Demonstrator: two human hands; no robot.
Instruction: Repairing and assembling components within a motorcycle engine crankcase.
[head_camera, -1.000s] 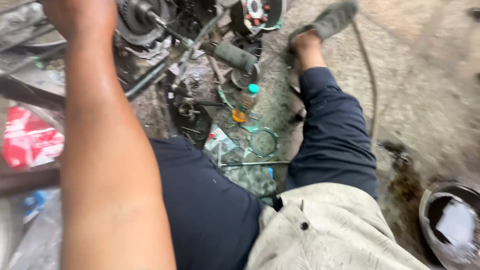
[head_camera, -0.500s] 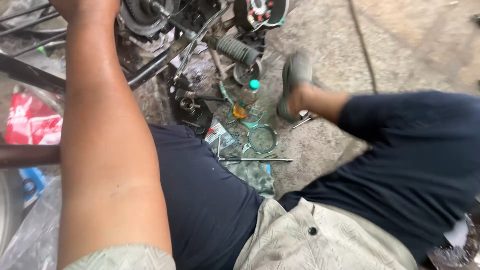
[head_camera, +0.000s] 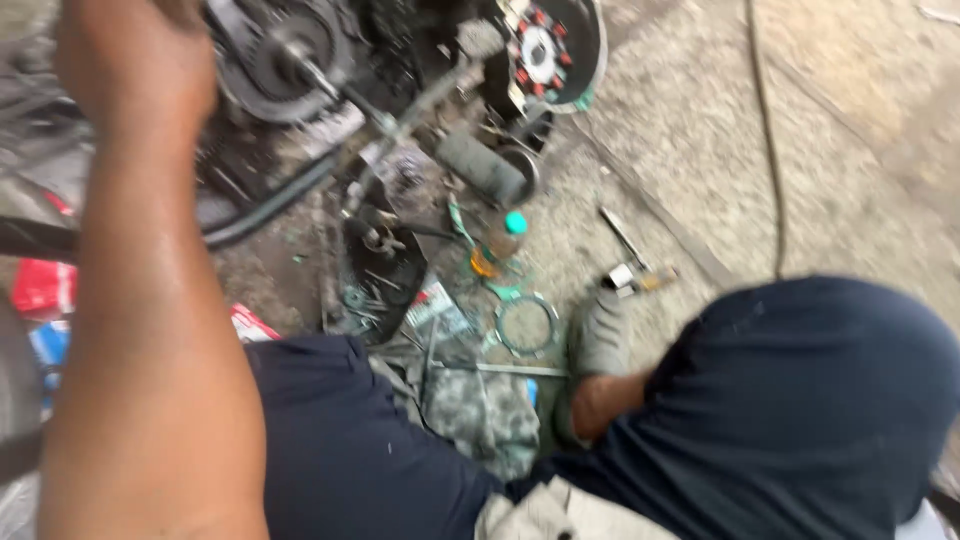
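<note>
My left hand (head_camera: 130, 65) is raised at the top left, at the end of my bare forearm, close beside a dark engine with a round pulley (head_camera: 275, 55). Blur hides its fingers and whether it grips anything. My right hand is out of view. A round stator plate with red coils (head_camera: 545, 50) sits on the engine's right side. My right knee in dark trousers (head_camera: 800, 400) is bent up, and the foot in a grey sandal (head_camera: 600, 340) rests on the ground next to a thin ring gasket (head_camera: 527, 325).
A small bottle with a teal cap (head_camera: 500, 240), a black cover holding small parts (head_camera: 380, 275), a metal rod (head_camera: 500, 368) and a camouflage rag (head_camera: 480, 410) lie between my legs. A hand tool (head_camera: 625, 240) and a cable (head_camera: 765, 130) lie on the concrete. A red packet (head_camera: 45, 290) sits at the left.
My right leg has drawn in from stretched out to bent, the foot sliding back toward my body. The view has shifted nearer to the engine. My left arm stays raised.
</note>
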